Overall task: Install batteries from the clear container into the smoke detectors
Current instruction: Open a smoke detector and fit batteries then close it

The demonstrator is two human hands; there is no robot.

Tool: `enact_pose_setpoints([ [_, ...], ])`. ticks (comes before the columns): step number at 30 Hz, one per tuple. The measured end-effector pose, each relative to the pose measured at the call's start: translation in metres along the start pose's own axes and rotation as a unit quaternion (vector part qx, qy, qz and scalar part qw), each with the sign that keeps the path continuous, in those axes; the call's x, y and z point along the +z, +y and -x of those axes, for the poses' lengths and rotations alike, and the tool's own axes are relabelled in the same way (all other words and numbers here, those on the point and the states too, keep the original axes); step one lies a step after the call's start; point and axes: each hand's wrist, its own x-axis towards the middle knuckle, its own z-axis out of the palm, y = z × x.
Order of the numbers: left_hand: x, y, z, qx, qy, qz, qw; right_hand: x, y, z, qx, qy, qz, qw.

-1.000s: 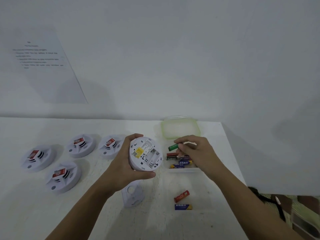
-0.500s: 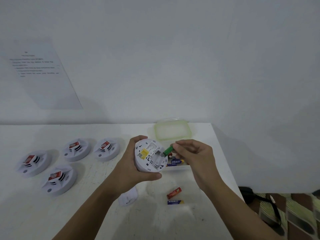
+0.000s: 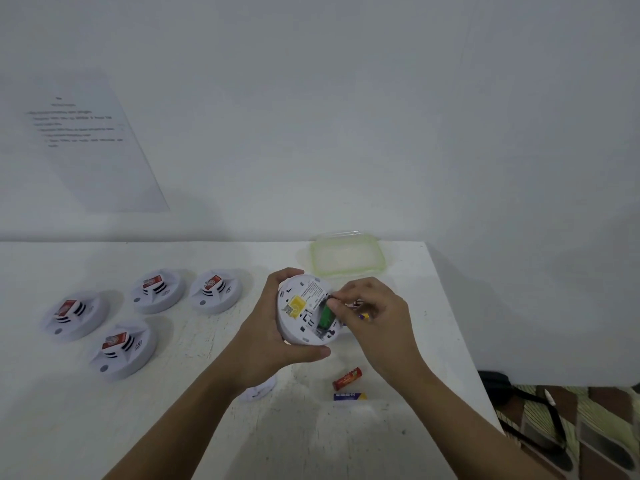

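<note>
My left hand [image 3: 266,334] grips a white smoke detector [image 3: 298,311] above the table, its back with a yellow label turned up toward me. A green battery [image 3: 325,318] lies in the detector's open battery slot. My right hand [image 3: 374,313] has its fingertips curled onto the top end of that battery. The clear container [image 3: 360,303] is almost wholly hidden behind my right hand; only a sliver with a battery end shows. A red battery [image 3: 347,378] and a blue-and-yellow battery [image 3: 349,396] lie loose on the table [image 3: 207,427] below my hands.
Several white smoke detectors with red tags, one of them [image 3: 119,348], sit at the left. The green-rimmed container lid [image 3: 347,255] lies at the back. A white battery cover [image 3: 259,391] lies under my left wrist. The table's right edge [image 3: 460,341] drops to the floor.
My right hand carried the green battery from the container to the detector, and the battery now lies in the slot. My left hand kept hold of the detector.
</note>
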Motion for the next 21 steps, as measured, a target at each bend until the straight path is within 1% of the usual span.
enact_pose_setpoints([
  [3,-0.001,-0.001,0.001,-0.003,-0.003,-0.004,1.0,-0.003,0.0,0.0,-0.01,-0.014,-0.003,1.0],
  [7,-0.005,-0.001,0.001,0.006,0.012,-0.008,1.0,-0.003,0.002,0.002,-0.008,-0.013,-0.014,1.0],
  [12,-0.009,0.002,-0.001,0.012,-0.003,-0.014,1.0,0.001,0.0,0.002,-0.026,-0.017,-0.014,0.999],
  [16,-0.012,0.002,-0.003,0.009,0.001,-0.008,1.0,0.002,-0.002,0.001,-0.042,-0.027,0.012,0.999],
  [19,-0.012,0.001,-0.004,0.004,-0.005,-0.006,1.0,0.0,-0.001,0.001,-0.08,-0.052,0.054,0.994],
  [21,-0.013,-0.003,-0.004,0.002,-0.014,-0.01,1.0,-0.004,-0.003,0.002,-0.076,-0.091,0.057,0.991],
])
